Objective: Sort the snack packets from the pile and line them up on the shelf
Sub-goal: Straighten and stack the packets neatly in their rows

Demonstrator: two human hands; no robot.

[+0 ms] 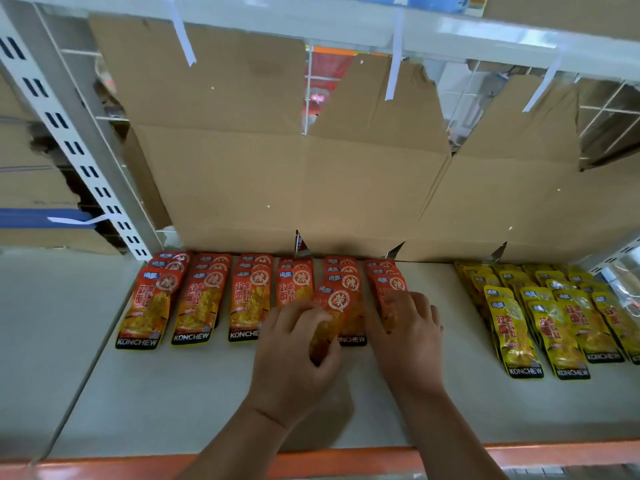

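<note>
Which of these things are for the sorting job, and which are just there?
For the job: red packets, yellow packets, shelf, left hand gripping a loose packet, right hand.
Just there: cardboard, paper strips, slotted post.

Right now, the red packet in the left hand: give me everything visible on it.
The red packet is a glossy orange-red, foil-like pouch with a small blue label at its top corner and a white circle holding a red character. Its lower print is blurred. It is tilted and overlaps the fifth red column on the shelf. The left hand grips its lower half, hiding the bottom edge. The right hand lies just beside it.
</note>
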